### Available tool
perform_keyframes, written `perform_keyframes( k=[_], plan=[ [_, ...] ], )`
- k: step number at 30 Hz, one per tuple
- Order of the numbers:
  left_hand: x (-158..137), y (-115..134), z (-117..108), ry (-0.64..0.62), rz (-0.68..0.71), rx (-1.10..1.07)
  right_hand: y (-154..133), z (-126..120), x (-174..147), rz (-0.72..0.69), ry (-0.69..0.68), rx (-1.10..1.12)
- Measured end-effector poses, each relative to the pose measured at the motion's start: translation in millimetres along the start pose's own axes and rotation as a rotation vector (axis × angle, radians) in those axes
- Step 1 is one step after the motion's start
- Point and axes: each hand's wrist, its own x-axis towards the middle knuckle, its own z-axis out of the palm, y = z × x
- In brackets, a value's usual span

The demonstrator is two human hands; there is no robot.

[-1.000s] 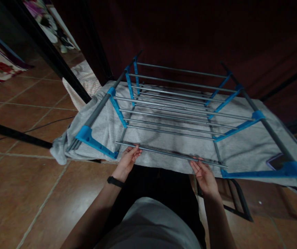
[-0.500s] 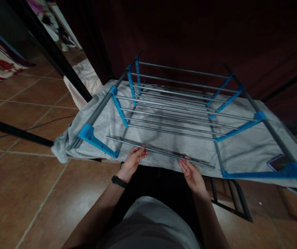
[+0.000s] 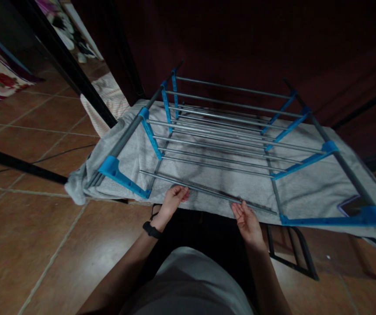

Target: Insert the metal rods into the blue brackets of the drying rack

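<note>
A thin metal rod slants across in front of me, its right end nearer to me than its left. My left hand pinches it left of its middle, fingertips closed. Nearer its right end, the thumb and fingers of my right hand also close on the rod. Just beyond lies a rack frame with grey tubes and blue plastic brackets; several metal rods span between its two sides. The front blue brackets, left and right, have no rod between them.
The rack rests on a grey cloth over a raised surface. Black metal bars stand at the left, and a black metal frame is low at the right. Tiled floor lies below; a dark red panel rises behind.
The held rod has shifted slightly to the right, and both hands have moved a little right with it. The rack has stayed in place.
</note>
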Motion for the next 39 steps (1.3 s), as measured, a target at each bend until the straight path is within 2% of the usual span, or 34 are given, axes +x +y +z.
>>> perform_keyframes(
  k=[3, 8, 12, 16, 21, 25, 31, 39],
  plan=[
    [-2, 1, 0, 0.039, 0.160, 0.185, 0, 1, 0, -0.014, -0.018, -0.009],
    [-10, 6, -5, 0.100, 0.563, 0.649, -1, 1, -1, -0.018, -0.027, -0.005],
    [-11, 8, -6, 0.071, 0.722, 0.966, -2, -1, -1, -0.005, -0.022, 0.004],
    [-7, 7, -7, -0.029, 0.758, 1.124, -3, -1, -1, -0.008, -0.019, 0.012],
    [-1, 9, -12, -0.150, 0.708, 1.241, -3, -3, 0, -0.014, -0.012, -0.004],
    [0, 10, -14, -0.175, 0.689, 1.317, -4, 0, -2, -0.010, -0.028, -0.011],
    [1, 6, -10, -0.209, 0.737, 1.344, -5, 8, -9, -0.012, -0.065, -0.019],
    [2, 8, -9, -0.240, 0.713, 1.347, -3, 3, -4, -0.005, -0.011, -0.027]
  ],
)
